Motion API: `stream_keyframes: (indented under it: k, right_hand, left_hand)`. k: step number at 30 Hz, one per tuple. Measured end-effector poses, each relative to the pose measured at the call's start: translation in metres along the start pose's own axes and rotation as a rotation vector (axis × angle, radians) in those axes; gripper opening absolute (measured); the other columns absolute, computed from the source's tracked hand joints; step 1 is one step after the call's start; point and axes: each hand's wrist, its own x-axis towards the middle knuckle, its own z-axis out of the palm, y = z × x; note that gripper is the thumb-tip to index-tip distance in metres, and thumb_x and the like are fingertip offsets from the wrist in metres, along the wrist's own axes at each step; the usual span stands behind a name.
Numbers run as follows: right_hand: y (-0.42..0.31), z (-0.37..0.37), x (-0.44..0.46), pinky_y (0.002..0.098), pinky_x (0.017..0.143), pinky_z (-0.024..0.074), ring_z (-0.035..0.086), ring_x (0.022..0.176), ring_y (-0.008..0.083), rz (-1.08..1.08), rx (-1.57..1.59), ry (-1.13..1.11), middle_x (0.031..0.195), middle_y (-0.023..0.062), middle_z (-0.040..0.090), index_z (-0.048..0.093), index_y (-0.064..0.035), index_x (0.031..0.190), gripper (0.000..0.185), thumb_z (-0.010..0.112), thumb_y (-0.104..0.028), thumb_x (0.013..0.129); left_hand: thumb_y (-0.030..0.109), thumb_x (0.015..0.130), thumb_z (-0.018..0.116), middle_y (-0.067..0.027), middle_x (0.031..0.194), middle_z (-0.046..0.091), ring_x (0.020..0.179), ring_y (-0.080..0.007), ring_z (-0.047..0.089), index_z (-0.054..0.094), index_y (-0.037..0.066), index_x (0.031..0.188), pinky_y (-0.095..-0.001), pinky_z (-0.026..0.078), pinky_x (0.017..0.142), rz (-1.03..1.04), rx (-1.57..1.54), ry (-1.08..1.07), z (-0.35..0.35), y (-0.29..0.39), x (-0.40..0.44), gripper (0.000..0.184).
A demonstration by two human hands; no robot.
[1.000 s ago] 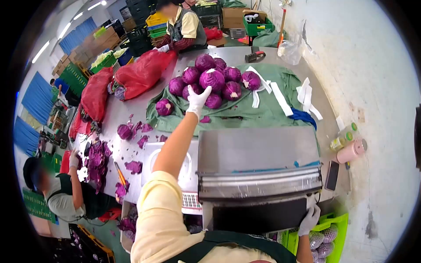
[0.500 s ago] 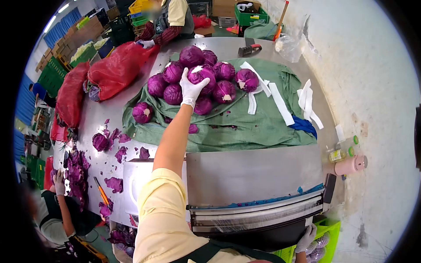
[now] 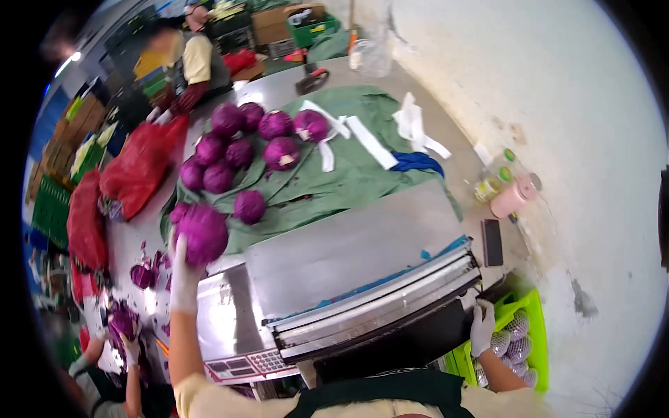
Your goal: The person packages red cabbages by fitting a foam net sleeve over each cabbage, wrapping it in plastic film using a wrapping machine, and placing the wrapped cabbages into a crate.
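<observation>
My left hand [image 3: 184,275], in a white glove, grips a large purple cabbage [image 3: 201,234] raised at the left, above the near edge of the green cloth [image 3: 300,202]. Several other purple cabbages [image 3: 239,154] lie on that cloth farther back, and one sits apart just right of the held one. My right hand [image 3: 482,327], also gloved, is at the right end of the wrapping machine [image 3: 362,306], with its fingers bent and close together; what they hold, if anything, is hidden. Beside it is a green crate [image 3: 536,334] of net-wrapped round items.
A scale [image 3: 240,366] stands left of the machine. Bottles [image 3: 493,184], a pink flask [image 3: 514,197] and a phone [image 3: 492,242] lie at the right. Red sacks [image 3: 143,164] are on the left. One co-worker [image 3: 197,66] stands behind the table, another [image 3: 111,383] at lower left.
My left hand has lifted the large cabbage from the pile and brought it nearer and to the left. One small cabbage now lies apart, nearer the machine. The view has turned.
</observation>
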Motion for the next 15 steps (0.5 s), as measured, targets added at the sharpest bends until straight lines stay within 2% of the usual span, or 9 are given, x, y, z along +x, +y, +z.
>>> stream_keyframes:
  k: [2, 3, 6, 7, 9, 10, 12, 14, 15]
  right_hand:
    - [-0.009, -0.013, 0.053, 0.0352, 0.084, 0.0455, 0.058, 0.094, 0.0283, -0.181, -0.114, 0.087, 0.099, 0.0167, 0.060, 0.058, -0.0005, 0.106, 0.018, 0.055, -0.008, 0.090]
    - [-0.034, -0.017, 0.081, 0.0357, 0.082, 0.0458, 0.058, 0.091, 0.0312, -0.272, -0.030, 0.037, 0.096, 0.0171, 0.059, 0.059, -0.0012, 0.105, 0.018, 0.054, -0.007, 0.089]
    - [-0.075, 0.008, 0.175, 0.0372, 0.087, 0.0443, 0.057, 0.097, 0.0313, -0.575, -0.114, -0.031, 0.101, 0.0140, 0.059, 0.061, -0.0045, 0.105, 0.021, 0.054, -0.007, 0.086]
    - [-0.086, 0.025, 0.208, 0.0386, 0.089, 0.0439, 0.056, 0.099, 0.0330, -0.666, -0.133, -0.051, 0.102, 0.0140, 0.060, 0.061, -0.0071, 0.106, 0.021, 0.052, -0.011, 0.087]
    - [-0.105, 0.063, 0.268, 0.0409, 0.088, 0.0450, 0.057, 0.101, 0.0346, -0.727, -0.254, -0.138, 0.104, 0.0153, 0.062, 0.062, -0.0079, 0.105, 0.022, 0.051, -0.016, 0.088]
    - [-0.121, 0.081, 0.291, 0.0414, 0.087, 0.0459, 0.057, 0.102, 0.0354, -0.664, -0.227, -0.249, 0.104, 0.0161, 0.063, 0.062, -0.0087, 0.106, 0.024, 0.052, -0.020, 0.088]
    - [-0.142, 0.118, 0.341, 0.0420, 0.086, 0.0468, 0.058, 0.102, 0.0362, -0.629, -0.182, -0.361, 0.104, 0.0169, 0.063, 0.062, -0.0095, 0.107, 0.025, 0.053, -0.023, 0.088]
    - [-0.154, 0.161, 0.386, 0.0419, 0.087, 0.0478, 0.058, 0.102, 0.0387, -0.596, -0.526, -0.490, 0.108, 0.0183, 0.063, 0.061, -0.0133, 0.114, 0.032, 0.058, -0.027, 0.085]
    - [-0.160, 0.174, 0.402, 0.0419, 0.087, 0.0478, 0.058, 0.102, 0.0387, -0.628, -0.497, -0.490, 0.108, 0.0183, 0.063, 0.061, -0.0133, 0.114, 0.032, 0.058, -0.027, 0.085]
  left_hand:
    - [0.032, 0.089, 0.064, -0.0121, 0.143, 0.033, 0.132, -0.0338, 0.037, 0.025, 0.021, 0.146, -0.0530, 0.045, 0.098, -0.063, 0.035, 0.102, 0.015, 0.037, -0.093, 0.070]
    - [0.031, 0.089, 0.065, -0.0118, 0.145, 0.032, 0.132, -0.0330, 0.036, 0.024, 0.021, 0.147, -0.0524, 0.045, 0.098, -0.120, 0.113, 0.168, 0.014, 0.045, -0.119, 0.072]
    - [0.026, 0.089, 0.066, -0.0115, 0.148, 0.029, 0.134, -0.0307, 0.034, 0.020, 0.020, 0.150, -0.0498, 0.044, 0.099, -0.179, 0.257, 0.252, -0.005, 0.041, -0.160, 0.076]
    - [0.023, 0.088, 0.067, -0.0105, 0.149, 0.028, 0.134, -0.0283, 0.033, 0.020, 0.016, 0.150, -0.0458, 0.040, 0.103, -0.171, 0.317, 0.263, 0.011, 0.042, -0.170, 0.077]
    - [0.018, 0.086, 0.067, -0.0105, 0.151, 0.025, 0.136, -0.0260, 0.031, 0.019, 0.012, 0.151, -0.0388, 0.030, 0.110, -0.008, 0.509, 0.154, 0.003, 0.031, -0.181, 0.081]
    - [0.016, 0.085, 0.067, -0.0106, 0.152, 0.024, 0.136, -0.0255, 0.031, 0.018, 0.011, 0.151, -0.0368, 0.026, 0.112, 0.050, 0.662, 0.092, 0.007, 0.033, -0.185, 0.083]
    - [0.010, 0.082, 0.067, -0.0125, 0.153, 0.023, 0.138, -0.0259, 0.028, 0.018, 0.009, 0.151, -0.0365, 0.025, 0.113, 0.006, 0.686, 0.093, 0.037, 0.045, -0.196, 0.085]
    - [0.006, 0.081, 0.065, -0.0136, 0.152, 0.023, 0.138, -0.0259, 0.028, 0.016, 0.008, 0.151, -0.0367, 0.025, 0.113, 0.062, 0.713, 0.148, 0.053, 0.045, -0.203, 0.086]
    - [0.003, 0.079, 0.063, -0.0140, 0.152, 0.023, 0.138, -0.0261, 0.028, 0.015, 0.008, 0.152, -0.0368, 0.025, 0.113, 0.046, 0.639, 0.189, 0.051, 0.042, -0.206, 0.088]
